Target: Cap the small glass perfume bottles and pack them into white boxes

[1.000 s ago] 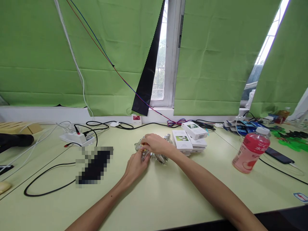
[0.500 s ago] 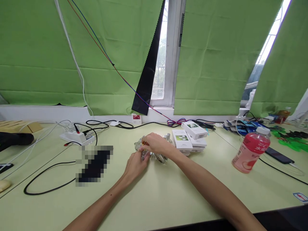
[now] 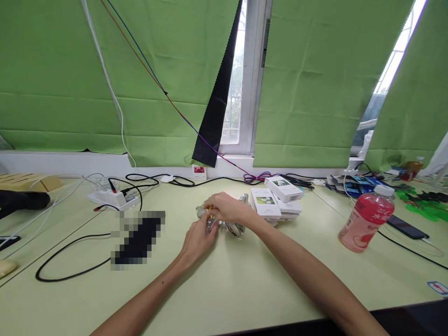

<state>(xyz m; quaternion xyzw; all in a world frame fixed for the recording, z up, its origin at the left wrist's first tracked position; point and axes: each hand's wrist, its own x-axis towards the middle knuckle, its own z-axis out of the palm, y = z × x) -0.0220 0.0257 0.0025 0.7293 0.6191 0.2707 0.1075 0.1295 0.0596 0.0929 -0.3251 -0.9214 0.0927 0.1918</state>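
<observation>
Little has moved since a second ago: your left hand (image 3: 198, 238) and right hand (image 3: 227, 207) stay together at the silvery pile (image 3: 235, 229) on the table (image 3: 245, 284). Whether either grip has closed on a piece, I cannot tell. White boxes (image 3: 265, 203) lie just beside the pile.

The person's right grip (image 3: 228, 208) covers much of the shiny silver things (image 3: 235, 228), so their shape and number cannot be told. Its fingertips overlap those of the left grip (image 3: 196, 239), and what lies between them is hidden. The bottom edge cuts off both forearms (image 3: 301, 261). Coarse blocks mask a dark object (image 3: 138, 240). The small print on the white boxes (image 3: 268, 204) is unreadable. The pink bottle (image 3: 367, 218) hides one end of the phone (image 3: 408, 227). The left edge crops a black object (image 3: 24, 201).
</observation>
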